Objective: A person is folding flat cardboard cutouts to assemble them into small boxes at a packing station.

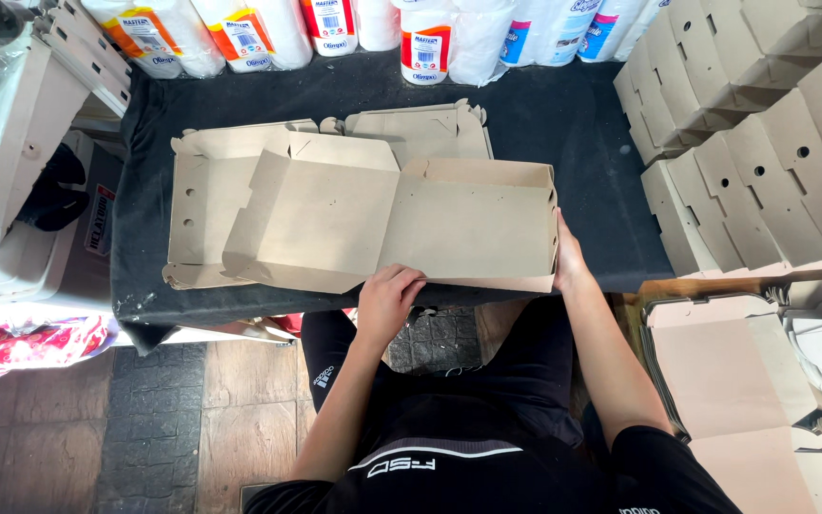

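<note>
Cardboard box blank, brown, sits centre of frame on the black-covered table, half folded: right part has side walls raised into a shallow tray, left part lies as an open flap w/ small holes. It rests on top of a stack of flat blanks that sticks out at left and behind, upper centre.

Left hand, lower centre, fingers curled over the box's near edge, pressing on the cardboard at about the fold line. Right hand, right of centre, lies flat against the outer right wall of the tray near its front corner, fingers mostly hidden behind the wall, so can't tell exact grip.

Along top edge: row of paper-towel rolls in plastic wrap. Upper right: rows of folded boxes stacked on edge. Lower right: pile of flat blanks beside the person's arm. Left edge: white shelf unit. Floor at bottom left is brown tile.
</note>
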